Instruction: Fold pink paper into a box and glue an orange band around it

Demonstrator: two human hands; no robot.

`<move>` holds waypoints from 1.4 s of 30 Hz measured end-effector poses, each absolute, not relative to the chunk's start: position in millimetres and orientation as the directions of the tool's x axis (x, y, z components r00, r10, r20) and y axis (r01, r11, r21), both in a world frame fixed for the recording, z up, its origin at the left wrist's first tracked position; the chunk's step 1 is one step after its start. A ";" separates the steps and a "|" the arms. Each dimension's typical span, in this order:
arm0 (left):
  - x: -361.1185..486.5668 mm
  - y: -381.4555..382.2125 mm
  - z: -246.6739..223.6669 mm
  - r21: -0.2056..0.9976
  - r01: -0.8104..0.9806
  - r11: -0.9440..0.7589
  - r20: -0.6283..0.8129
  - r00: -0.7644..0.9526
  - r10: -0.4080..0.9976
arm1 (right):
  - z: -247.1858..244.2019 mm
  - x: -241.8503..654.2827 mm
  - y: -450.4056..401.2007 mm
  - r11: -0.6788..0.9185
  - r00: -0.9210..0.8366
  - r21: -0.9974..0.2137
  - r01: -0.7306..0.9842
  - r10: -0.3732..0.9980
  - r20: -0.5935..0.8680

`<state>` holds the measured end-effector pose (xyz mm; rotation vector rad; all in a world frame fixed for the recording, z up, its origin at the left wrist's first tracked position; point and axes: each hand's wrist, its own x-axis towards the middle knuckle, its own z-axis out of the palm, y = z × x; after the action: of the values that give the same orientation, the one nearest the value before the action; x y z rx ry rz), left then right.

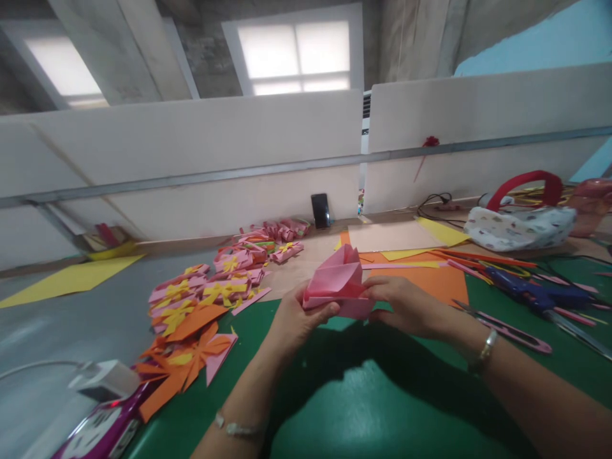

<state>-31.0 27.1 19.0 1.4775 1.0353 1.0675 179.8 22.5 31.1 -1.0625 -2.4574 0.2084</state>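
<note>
A folded pink paper piece with a pointed upper part is held up between both hands, above the green mat. My left hand is closed round its left side, the thumb along the lower front edge. From the right, my right hand pinches the lower right edge between thumb and fingers. Left of the hands lies a pile of pink folded papers with yellow bows, and nearer to me are orange paper cut-outs.
To the right are scissors, a blue glue gun, paper strips and a white bag with a red handle. A phone leans on the partition. At the lower left is a purple power strip with a white plug.
</note>
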 end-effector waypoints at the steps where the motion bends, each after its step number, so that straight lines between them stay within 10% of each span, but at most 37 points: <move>1: -31.3 27.5 19.3 0.985 0.089 -0.147 0.121 0.245 0.962 | 31.5 180.1 22.6 0.689 -0.597 -0.314 0.653 0.723 0.347; 11: -35.0 32.5 23.9 0.951 0.194 -0.240 0.197 0.217 0.956 | 31.7 183.9 24.4 0.694 -0.604 -0.413 0.590 0.718 0.346; 20: -25.6 28.0 19.2 0.920 0.231 -0.317 0.276 0.193 0.942 | 28.3 168.6 19.0 0.174 -0.312 -0.977 0.125 0.941 0.128; 33: -23.8 24.0 13.2 0.926 0.215 -0.310 0.217 0.369 0.904 | 12.5 155.5 20.7 0.311 -0.198 -0.938 0.154 0.940 0.279; 42: -14.2 17.7 11.4 0.965 0.058 -0.257 0.243 0.174 0.954 | 19.1 150.4 8.6 0.371 -0.106 -0.928 0.049 0.925 0.364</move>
<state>-14.2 17.7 11.4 1.5280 1.0110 1.2246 150.4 8.6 19.1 -0.9253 -1.4831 0.9579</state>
